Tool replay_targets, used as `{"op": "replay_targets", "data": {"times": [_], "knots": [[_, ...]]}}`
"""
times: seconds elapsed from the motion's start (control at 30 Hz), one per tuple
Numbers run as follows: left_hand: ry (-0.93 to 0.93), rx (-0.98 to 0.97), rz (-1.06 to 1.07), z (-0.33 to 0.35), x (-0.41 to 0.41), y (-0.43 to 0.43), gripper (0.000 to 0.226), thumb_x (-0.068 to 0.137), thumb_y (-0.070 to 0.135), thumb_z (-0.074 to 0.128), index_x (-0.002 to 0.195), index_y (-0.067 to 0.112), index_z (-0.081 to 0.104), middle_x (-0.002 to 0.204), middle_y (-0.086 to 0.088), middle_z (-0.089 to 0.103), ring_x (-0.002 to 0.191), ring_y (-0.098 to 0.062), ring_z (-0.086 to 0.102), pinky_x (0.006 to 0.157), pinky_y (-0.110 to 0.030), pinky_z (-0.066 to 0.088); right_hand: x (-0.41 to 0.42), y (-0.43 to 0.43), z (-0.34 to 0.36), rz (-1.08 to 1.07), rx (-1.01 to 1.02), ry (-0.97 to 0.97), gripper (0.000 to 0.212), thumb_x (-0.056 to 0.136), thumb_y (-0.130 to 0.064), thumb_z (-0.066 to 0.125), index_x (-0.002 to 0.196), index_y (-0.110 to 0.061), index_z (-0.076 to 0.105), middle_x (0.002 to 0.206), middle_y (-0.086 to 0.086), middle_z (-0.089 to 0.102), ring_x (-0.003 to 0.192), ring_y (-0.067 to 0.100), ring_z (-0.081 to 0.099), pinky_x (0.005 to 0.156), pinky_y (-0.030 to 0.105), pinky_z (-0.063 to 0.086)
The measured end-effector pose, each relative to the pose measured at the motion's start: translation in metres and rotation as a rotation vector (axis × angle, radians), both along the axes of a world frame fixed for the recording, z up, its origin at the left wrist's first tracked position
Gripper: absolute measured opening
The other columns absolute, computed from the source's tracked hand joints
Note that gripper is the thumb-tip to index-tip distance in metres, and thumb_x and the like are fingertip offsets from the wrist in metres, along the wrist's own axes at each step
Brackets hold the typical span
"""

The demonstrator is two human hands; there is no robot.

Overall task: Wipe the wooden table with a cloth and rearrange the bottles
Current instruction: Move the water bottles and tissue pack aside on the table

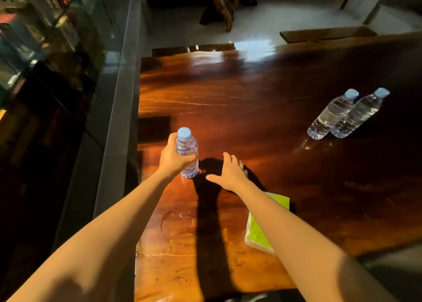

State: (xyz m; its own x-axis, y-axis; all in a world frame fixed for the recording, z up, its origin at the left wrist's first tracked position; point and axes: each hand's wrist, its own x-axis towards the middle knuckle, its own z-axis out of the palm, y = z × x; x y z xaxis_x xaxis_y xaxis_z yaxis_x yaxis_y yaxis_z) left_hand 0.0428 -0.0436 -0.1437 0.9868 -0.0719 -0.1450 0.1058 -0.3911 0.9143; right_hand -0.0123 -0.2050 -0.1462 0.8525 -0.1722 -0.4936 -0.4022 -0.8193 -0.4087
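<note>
My left hand (pixel 172 156) grips a clear water bottle (pixel 187 152) with a blue cap, upright near the left edge of the glossy wooden table (pixel 251 110). Just right of it my right hand (pixel 229 175) hovers over the table with fingers spread; a small clear object shows behind its fingers, too hidden to name. Two more blue-capped bottles stand side by side at the far right, one (pixel 331 115) touching the other (pixel 360 113). A green-and-white cloth (pixel 257 232) lies on the table under my right forearm, partly hidden.
A glass wall with a grey ledge (pixel 114 123) runs along the table's left side. Wooden benches (pixel 326 33) stand beyond the far edge on a pale floor. Faint wet rings mark the wood near the front (pixel 171 226).
</note>
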Motion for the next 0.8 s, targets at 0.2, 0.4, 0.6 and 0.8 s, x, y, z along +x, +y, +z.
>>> {"op": "replay_targets", "data": {"times": [0.2, 0.4, 0.6, 0.8], "knots": [[-0.005, -0.018, -0.028, 0.002, -0.018, -0.015, 0.054, 0.066, 0.01, 0.076, 0.108, 0.023, 0.045, 0.099, -0.002, 0.062, 0.09, -0.022, 0.063, 0.085, -0.04, 0.054, -0.033, -0.035, -0.013, -0.132, -0.189, 0.063, 0.096, 0.081, -0.054, 0.062, 0.151, -0.016, 0.007, 0.159, 0.015, 0.008, 0.146, 0.04, 0.0, 0.115, 0.058, 0.012], [-0.007, -0.011, -0.085, 0.002, -0.038, -0.032, 0.057, 0.065, 0.01, 0.077, 0.112, 0.019, 0.045, 0.1, -0.002, 0.062, 0.09, -0.021, 0.063, 0.087, -0.04, 0.054, -0.081, -0.066, -0.026, -0.326, -0.28, 0.225, 0.104, 0.073, -0.066, 0.062, 0.151, -0.024, 0.008, 0.16, 0.012, -0.01, 0.142, 0.049, -0.009, 0.101, 0.076, 0.015], [-0.007, -0.016, -0.136, 0.008, -0.052, -0.054, 0.057, 0.066, 0.01, 0.078, 0.113, 0.018, 0.045, 0.102, -0.003, 0.063, 0.092, -0.022, 0.064, 0.088, -0.04, 0.054, -0.1, -0.068, -0.038, -0.451, -0.181, 0.15, 0.093, 0.077, -0.046, 0.071, 0.148, -0.022, 0.016, 0.157, 0.008, 0.001, 0.133, 0.038, 0.026, 0.096, 0.051, 0.046], [-0.026, -0.015, -0.197, 0.017, -0.057, -0.081, 0.06, 0.066, 0.009, 0.078, 0.115, 0.018, 0.044, 0.106, -0.005, 0.063, 0.096, -0.024, 0.064, 0.088, -0.039, 0.054, -0.098, -0.079, -0.038, -0.453, -0.156, 0.069, 0.087, 0.074, -0.041, 0.073, 0.143, -0.02, 0.024, 0.152, 0.005, 0.012, 0.129, 0.035, 0.028, 0.094, 0.047, 0.047]]}}
